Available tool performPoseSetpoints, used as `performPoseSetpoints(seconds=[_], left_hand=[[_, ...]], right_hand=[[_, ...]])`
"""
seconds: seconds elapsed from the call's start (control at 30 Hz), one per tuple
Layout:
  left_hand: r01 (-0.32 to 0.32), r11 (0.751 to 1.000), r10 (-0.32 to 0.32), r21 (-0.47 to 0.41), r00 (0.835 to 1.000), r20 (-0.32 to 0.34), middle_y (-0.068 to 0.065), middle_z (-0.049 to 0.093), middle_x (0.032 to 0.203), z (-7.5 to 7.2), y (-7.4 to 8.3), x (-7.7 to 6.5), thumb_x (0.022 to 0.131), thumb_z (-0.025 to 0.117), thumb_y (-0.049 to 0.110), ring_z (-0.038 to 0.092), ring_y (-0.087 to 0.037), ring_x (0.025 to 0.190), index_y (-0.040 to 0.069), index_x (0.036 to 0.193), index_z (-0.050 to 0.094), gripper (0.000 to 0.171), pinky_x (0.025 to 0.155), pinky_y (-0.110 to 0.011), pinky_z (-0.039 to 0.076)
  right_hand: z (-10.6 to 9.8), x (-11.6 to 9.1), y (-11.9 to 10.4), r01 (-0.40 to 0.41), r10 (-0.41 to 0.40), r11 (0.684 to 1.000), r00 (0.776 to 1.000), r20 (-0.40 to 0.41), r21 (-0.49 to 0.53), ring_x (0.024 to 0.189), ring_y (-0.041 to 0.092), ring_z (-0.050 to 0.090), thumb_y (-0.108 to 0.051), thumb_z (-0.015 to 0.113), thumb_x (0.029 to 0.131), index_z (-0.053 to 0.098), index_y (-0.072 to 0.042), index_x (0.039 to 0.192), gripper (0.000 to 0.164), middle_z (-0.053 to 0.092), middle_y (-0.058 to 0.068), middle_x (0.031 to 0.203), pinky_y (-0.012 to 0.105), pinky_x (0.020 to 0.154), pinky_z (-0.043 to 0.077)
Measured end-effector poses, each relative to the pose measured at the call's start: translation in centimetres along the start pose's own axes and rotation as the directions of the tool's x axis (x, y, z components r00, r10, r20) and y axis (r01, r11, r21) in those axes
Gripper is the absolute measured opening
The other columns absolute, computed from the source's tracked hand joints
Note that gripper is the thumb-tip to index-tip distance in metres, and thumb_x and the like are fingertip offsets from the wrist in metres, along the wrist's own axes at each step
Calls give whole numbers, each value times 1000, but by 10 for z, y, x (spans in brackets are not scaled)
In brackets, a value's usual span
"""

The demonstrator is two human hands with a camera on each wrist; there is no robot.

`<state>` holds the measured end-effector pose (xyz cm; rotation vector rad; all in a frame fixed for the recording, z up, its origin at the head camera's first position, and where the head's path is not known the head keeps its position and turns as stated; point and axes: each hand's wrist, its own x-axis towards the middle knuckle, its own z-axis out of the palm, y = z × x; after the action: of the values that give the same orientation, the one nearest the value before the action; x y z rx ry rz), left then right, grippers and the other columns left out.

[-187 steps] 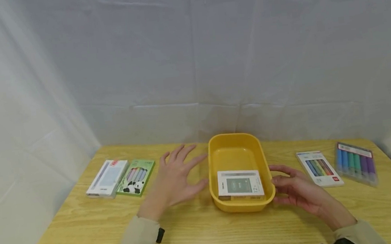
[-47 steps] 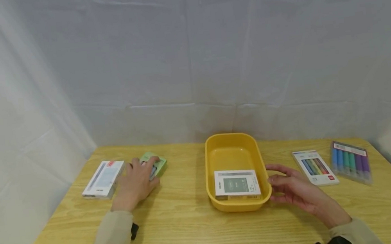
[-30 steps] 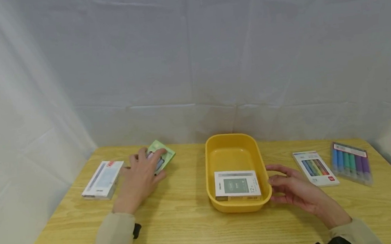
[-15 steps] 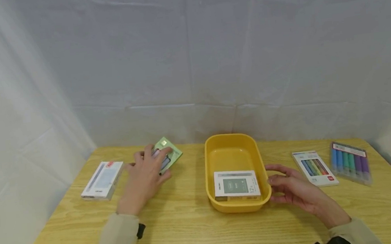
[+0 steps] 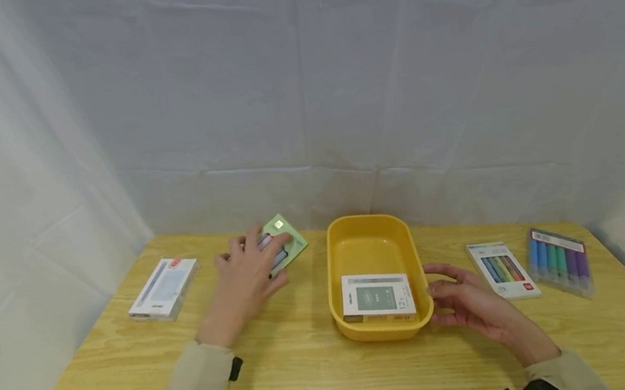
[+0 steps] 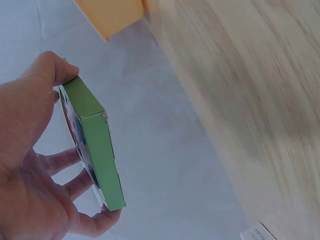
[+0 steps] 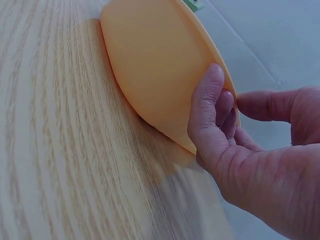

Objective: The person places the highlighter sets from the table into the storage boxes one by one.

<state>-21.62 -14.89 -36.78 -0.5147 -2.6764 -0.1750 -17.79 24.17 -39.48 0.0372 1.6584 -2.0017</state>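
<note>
My left hand [image 5: 249, 276] grips a flat green box of colored pens [image 5: 291, 244] with a panda print, raised over the back of the table. In the left wrist view, thumb and fingers clasp opposite edges of the green box [image 6: 102, 155]. A yellow plastic bin [image 5: 379, 330] stands near the middle, to the right of that box. My right hand [image 5: 481, 307] holds the bin's right side: the right wrist view has fingers against the outer wall [image 7: 155, 60] and the thumb [image 7: 265, 105] at the rim. Inside the bin's near end lies a white box with a grey-green panel [image 5: 377, 295].
On the left of the table lies a white box with a red corner mark [image 5: 164, 288]. Off to the right lie a white box of colored sticks [image 5: 503, 269] and a clear pack of blue, green and purple markers [image 5: 560, 259]. A pale sheet [image 5: 280, 97] hangs behind the table [image 5: 284, 373].
The left hand went from beside the bin to the green box, took hold of it and has carried it back rightward, turning it. The right hand stays at the bin.
</note>
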Motion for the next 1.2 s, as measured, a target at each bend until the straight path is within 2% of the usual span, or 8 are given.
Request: performPoseSetpoints(seconds=[0.23, 0.6, 0.9, 1.2], left_hand=[[-54, 999, 54, 3, 998, -38, -22, 46, 143, 1, 11, 2, 91, 75, 38, 54, -51, 118, 34, 141, 52, 55, 76, -68, 52], [-129, 992, 128, -2, 988, -84, -19, 49, 143, 6, 24, 11, 89, 77, 35, 55, -47, 117, 35, 137, 56, 52, 79, -66, 52], [-183, 983, 182, -11, 981, -74, -17, 49, 144, 6, 34, 25, 89, 78, 36, 55, -45, 120, 36, 137, 56, 53, 84, -64, 52], [-216, 974, 213, -60, 976, -54, -15, 47, 148, 7, 47, 39, 88, 78, 32, 50, -44, 127, 37, 137, 56, 54, 92, -67, 49]], right_hand=[[0, 1, 1, 1, -1, 1000, 1000, -17, -11, 95, 15, 71, -15, 58, 102, 22, -7, 156, 66, 72, -1, 111, 31, 80, 63], [1, 0, 4, 22, -22, 1000, 1000, -4, -4, 93, 15, 70, -14, 57, 103, 26, -8, 152, 59, 72, -2, 107, 31, 80, 63], [-1, 0, 3, 23, -23, 1000, 1000, -9, 2, 93, 16, 70, -14, 57, 103, 26, -9, 152, 59, 72, -1, 108, 32, 80, 63], [-1, 1, 4, 23, -23, 1000, 1000, -3, 8, 93, 16, 70, -14, 57, 103, 25, -9, 153, 60, 72, 0, 109, 32, 80, 63]])
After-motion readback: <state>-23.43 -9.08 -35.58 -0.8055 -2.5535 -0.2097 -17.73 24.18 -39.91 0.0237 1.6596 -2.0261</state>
